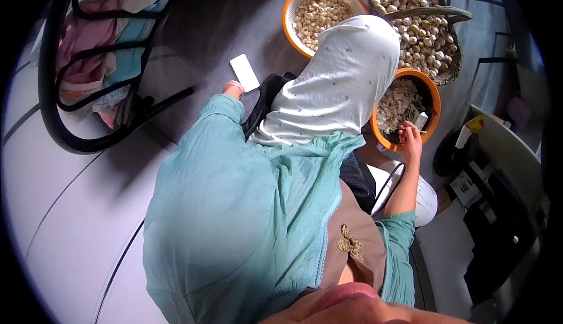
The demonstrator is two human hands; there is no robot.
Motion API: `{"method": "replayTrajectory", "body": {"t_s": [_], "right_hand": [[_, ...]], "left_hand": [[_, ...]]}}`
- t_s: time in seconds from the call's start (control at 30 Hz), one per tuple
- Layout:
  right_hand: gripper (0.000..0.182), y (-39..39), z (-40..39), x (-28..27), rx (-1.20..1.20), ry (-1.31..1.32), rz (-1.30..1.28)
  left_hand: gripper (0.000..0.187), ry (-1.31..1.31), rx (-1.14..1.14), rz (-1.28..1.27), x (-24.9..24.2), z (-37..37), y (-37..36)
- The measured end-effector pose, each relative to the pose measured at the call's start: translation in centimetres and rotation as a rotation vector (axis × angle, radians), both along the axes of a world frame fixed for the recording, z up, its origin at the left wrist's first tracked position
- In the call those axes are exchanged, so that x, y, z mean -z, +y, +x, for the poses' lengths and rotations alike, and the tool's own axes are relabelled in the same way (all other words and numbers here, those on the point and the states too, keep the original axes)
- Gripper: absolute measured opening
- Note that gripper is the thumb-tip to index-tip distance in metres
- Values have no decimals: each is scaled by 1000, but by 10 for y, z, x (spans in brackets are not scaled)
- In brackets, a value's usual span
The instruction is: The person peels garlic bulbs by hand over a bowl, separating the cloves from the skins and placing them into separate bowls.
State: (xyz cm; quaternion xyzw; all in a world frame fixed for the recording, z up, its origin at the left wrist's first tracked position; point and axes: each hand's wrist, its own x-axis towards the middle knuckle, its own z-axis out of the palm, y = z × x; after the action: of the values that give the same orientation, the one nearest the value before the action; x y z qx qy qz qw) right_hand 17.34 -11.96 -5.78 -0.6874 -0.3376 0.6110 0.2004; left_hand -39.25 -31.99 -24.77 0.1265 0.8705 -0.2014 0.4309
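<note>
The view looks straight down along the person's body onto a grey floor [76, 218].

Right hand [410, 135]: extended forward over the rim of an orange bowl [435, 98] that sits on the floor at the right. The fingers are curled down toward the pale peelings [396, 104] filling that bowl. Whether the grip is pinching a piece or merely resting on the heap cannot be told; the fingertips are turned away from the camera.

Left hand [234, 87]: mostly hidden behind a teal sleeve [217, 118]; only a small part shows, close to the floor. Its grip cannot be determined.

Surrounding items:
- A white card-like object [244, 72] lies flat on the floor just beside the left hand.
- A second orange bowl [291, 7] holds peeled garlic cloves (pale, smooth pieces), ahead of the person.
- A woven basket [453, 70] holds unpeeled garlic, touching the right-hand bowl's far side.
- A white patterned cloth [340, 83] drapes over the lap, between the two bowls.
- A black metal chair frame [64, 130] with folded fabrics stands at the far left.
</note>
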Motion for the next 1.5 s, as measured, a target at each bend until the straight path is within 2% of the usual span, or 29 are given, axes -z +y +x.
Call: {"method": "replayTrajectory", "body": {"t_s": [0.07,0.17,0.27,0.37,0.4,0.43,0.47,0.57,0.63,0.67,0.73,0.77,0.8,0.83,0.9,0.93,1.03,1.1,1.17,1.2,1.23,1.27,1.3,1.33,1.37,1.43,1.5], "right_hand": [[24,0,0,2,-52,7,23],[24,2,-1,2,-100,-6,33],[23,5,-4,5,-122,-51,60],[19,9,8,25,-133,-16,159],[20,11,13,33,-124,29,180],[20,13,15,36,-112,68,204],[20,15,14,31,-85,54,220],[18,22,4,8,-65,-29,257],[19,29,15,18,-88,-103,293],[20,31,17,18,-98,-167,305],[23,36,26,15,-173,-287,330],[24,39,26,0,-207,-322,344],[24,41,25,-11,-172,-310,349],[24,45,26,-21,-142,-296,356],[23,55,34,-39,-146,-333,359],[23,58,37,-44,-170,-368,346],[23,67,53,-49,-114,-297,345],[23,72,62,-43,-144,-352,389],[23,67,64,-46,-201,-367,413],[24,67,65,-36,-231,-387,415],[26,62,59,-48,-352,-495,489],[27,59,51,-61,-445,-537,467],[29,57,45,-68,-537,-576,444],[30,54,38,-77,-569,-534,448],[31,52,32,-81,-600,-490,453],[32,51,25,-83,-651,-427,451],[31,48,15,-103,-669,-462,493]], "left_hand": [[51,-95,107,-66,-5,-3,-2],[50,-122,197,-68,-5,-8,-5],[46,-171,171,-26,-26,-13,7],[40,-279,188,45,-45,-6,50],[35,-295,338,119,-37,-14,70],[34,-407,215,362,-32,-24,85],[39,-395,287,575,-50,-23,111],[37,-468,211,784,-139,2,192],[39,-558,158,1000,-192,20,236],[41,-499,302,1077,-236,39,255],[41,-656,375,1402,-295,68,284],[41,-752,414,1479,-320,84,298],[39,-747,571,1553,-343,101,310],[39,-752,634,1606,-365,125,316],[39,-786,818,1657,-383,163,335],[39,-827,840,1616,-386,186,343],[41,-958,916,1579,-375,255,365],[41,-874,1113,1311,-368,295,373],[40,-593,1431,1181,-339,325,388],[37,-532,1539,995,-336,336,396],[35,-465,1635,804,-328,344,405],[37,-453,1679,776,-320,347,414],[41,-440,1722,744,-296,345,429],[41,-529,1997,847,-240,333,465],[33,-459,1886,865,-261,330,450],[31,-346,1494,705,-234,323,455],[43,-263,1823,532,-133,294,504]]}}
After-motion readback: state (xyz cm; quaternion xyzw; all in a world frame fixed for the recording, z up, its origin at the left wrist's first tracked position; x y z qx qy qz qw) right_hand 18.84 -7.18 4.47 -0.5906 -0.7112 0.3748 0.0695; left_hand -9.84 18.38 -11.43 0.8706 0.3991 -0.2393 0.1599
